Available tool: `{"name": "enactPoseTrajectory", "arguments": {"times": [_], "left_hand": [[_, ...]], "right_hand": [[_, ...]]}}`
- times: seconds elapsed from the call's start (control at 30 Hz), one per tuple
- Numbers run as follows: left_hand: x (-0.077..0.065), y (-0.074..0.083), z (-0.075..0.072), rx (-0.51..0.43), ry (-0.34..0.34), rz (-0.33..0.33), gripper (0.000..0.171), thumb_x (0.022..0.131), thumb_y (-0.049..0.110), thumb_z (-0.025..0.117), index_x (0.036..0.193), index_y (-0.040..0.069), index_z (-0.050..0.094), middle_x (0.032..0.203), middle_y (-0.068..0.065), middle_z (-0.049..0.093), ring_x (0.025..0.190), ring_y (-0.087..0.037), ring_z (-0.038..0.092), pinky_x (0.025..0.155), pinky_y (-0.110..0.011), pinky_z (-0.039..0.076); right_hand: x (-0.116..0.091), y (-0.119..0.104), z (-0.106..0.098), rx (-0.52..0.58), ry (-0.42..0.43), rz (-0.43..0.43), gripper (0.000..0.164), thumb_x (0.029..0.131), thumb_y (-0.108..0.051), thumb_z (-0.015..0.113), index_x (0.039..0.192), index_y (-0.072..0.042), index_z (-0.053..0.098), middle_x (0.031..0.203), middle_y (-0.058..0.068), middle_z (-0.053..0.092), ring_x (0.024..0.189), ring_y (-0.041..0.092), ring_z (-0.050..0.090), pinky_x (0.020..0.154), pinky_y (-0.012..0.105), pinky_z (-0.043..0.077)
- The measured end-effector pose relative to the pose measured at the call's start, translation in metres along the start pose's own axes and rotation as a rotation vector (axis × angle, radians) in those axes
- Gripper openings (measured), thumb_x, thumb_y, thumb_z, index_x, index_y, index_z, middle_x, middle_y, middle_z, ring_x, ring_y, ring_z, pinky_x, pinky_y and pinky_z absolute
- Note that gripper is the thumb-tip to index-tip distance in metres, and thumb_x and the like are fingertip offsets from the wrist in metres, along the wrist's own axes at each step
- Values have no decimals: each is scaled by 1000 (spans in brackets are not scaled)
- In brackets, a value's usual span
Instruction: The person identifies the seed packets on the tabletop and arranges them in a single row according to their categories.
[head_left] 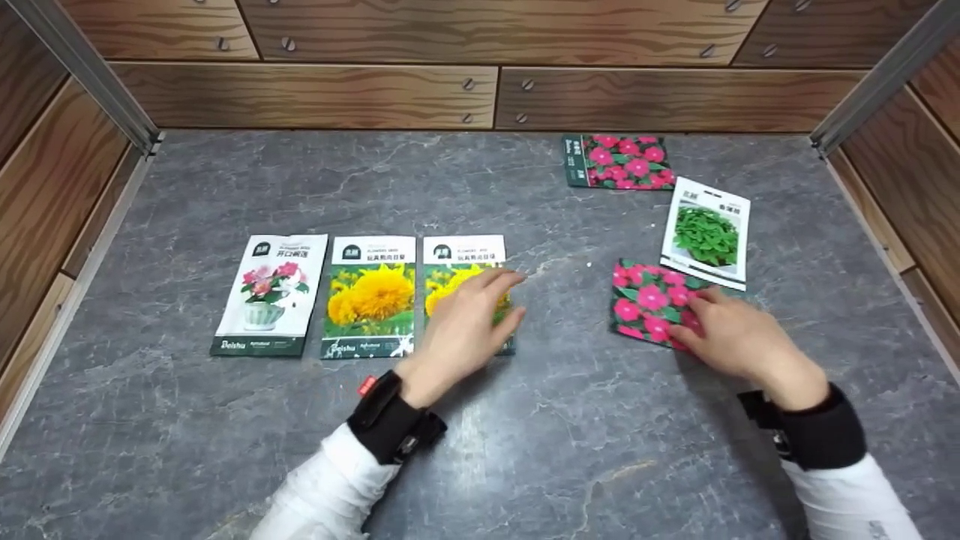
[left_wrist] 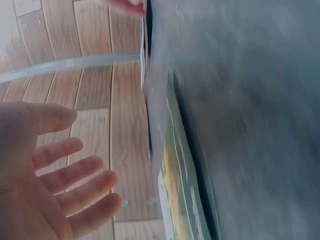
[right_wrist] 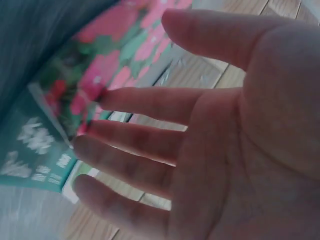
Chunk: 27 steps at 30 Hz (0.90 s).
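Note:
Three seed packets stand in a row on the left: one with a potted pink flower [head_left: 271, 289], and two with yellow sunflowers, the middle one [head_left: 373, 300] and the right one [head_left: 433, 289]. My left hand [head_left: 466, 319] hovers over the right sunflower packet and hides part of it; its fingers are spread and hold nothing. My right hand [head_left: 739, 334] is at a pink-flower seed packet [head_left: 649, 300], its fingertips touching the packet's right part. In the right wrist view those fingers [right_wrist: 145, 140] look nearly straight, with the thumb apart from them.
A green-leaf seed packet [head_left: 709, 232] lies just behind the right hand, close to the pink-flower packet. Farther back, another pink-flower packet [head_left: 619, 161] lies sideways near the wood-patterned back wall [head_left: 300, 94]. Metal-edged side walls bound the grey marbled tabletop [head_left: 555, 442].

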<state>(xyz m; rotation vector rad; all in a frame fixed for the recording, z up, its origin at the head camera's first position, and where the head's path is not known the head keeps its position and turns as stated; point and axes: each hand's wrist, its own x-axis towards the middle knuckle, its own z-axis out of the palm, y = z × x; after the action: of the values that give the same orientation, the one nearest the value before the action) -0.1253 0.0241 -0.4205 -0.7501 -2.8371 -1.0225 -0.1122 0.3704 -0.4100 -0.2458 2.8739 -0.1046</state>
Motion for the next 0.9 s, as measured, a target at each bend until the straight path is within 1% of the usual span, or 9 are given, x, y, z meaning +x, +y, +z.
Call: {"name": "enactPoseTrajectory", "arguments": {"times": [0.13, 0.23, 0.37, 0.43, 0.5, 0.57, 0.7, 0.83, 0.9], "left_hand": [[8, 13, 12, 21, -39, -6, 46, 101, 24, 70, 144, 9, 62, 145, -13, 66, 128, -30, 68, 104, -43, 61], [15, 21, 22, 49, -62, -23, 47, 100, 26, 71, 144, 9, 62, 144, -13, 67, 127, -30, 69, 105, -44, 61], [22, 31, 35, 65, -92, -61, 48, 100, 27, 71, 144, 9, 62, 146, -15, 66, 128, -31, 69, 106, -45, 60], [25, 36, 40, 74, -107, -81, 48, 100, 27, 71, 144, 9, 61, 147, -17, 65, 131, -33, 67, 108, -46, 59], [28, 40, 45, 102, -123, -92, 49, 100, 27, 70, 145, 10, 61, 150, -18, 62, 134, -35, 65, 109, -49, 59], [31, 43, 49, 132, -151, -98, 51, 101, 28, 70, 148, 12, 59, 153, -20, 59, 138, -36, 62, 109, -50, 59], [35, 45, 57, 228, -216, -85, 57, 101, 34, 71, 152, 15, 55, 161, -18, 52, 145, -35, 56, 104, -49, 62], [35, 46, 61, 309, -282, -74, 61, 99, 39, 72, 153, 17, 55, 166, -16, 45, 151, -34, 50, 108, -49, 59], [35, 47, 62, 332, -302, -71, 61, 99, 41, 72, 152, 17, 57, 166, -16, 45, 152, -33, 49, 113, -50, 56]], "right_hand": [[5, -19, 7, 3, 45, -41, 60, 103, -41, 62, 138, 8, 59, 147, 36, 53, 130, 60, 55, 94, 75, 53], [8, -30, 11, 19, 68, -70, 61, 103, -40, 63, 141, 7, 57, 152, 35, 50, 137, 60, 50, 99, 74, 51], [10, -40, 15, 59, 83, -103, 64, 103, -37, 64, 149, 7, 53, 157, 36, 45, 141, 62, 45, 108, 75, 46], [11, -40, 15, 88, 99, -104, 66, 103, -36, 66, 152, 5, 50, 159, 36, 42, 143, 61, 43, 109, 76, 44], [11, -39, 13, 119, 118, -82, 69, 102, -36, 67, 155, 3, 47, 161, 37, 39, 145, 61, 41, 110, 77, 43], [12, -35, 11, 147, 125, -30, 73, 102, -38, 67, 157, 3, 43, 161, 39, 36, 144, 61, 40, 108, 78, 43], [13, -26, 9, 154, 93, 71, 80, 103, -43, 63, 157, 10, 37, 156, 43, 39, 139, 62, 44, 105, 77, 45], [15, -21, 10, 149, 73, 92, 83, 102, -46, 64, 155, 13, 39, 151, 44, 45, 133, 62, 50, 101, 75, 49], [16, -20, 8, 183, 81, 92, 84, 101, -47, 64, 156, 12, 38, 150, 42, 47, 133, 61, 51, 102, 75, 48]]}}
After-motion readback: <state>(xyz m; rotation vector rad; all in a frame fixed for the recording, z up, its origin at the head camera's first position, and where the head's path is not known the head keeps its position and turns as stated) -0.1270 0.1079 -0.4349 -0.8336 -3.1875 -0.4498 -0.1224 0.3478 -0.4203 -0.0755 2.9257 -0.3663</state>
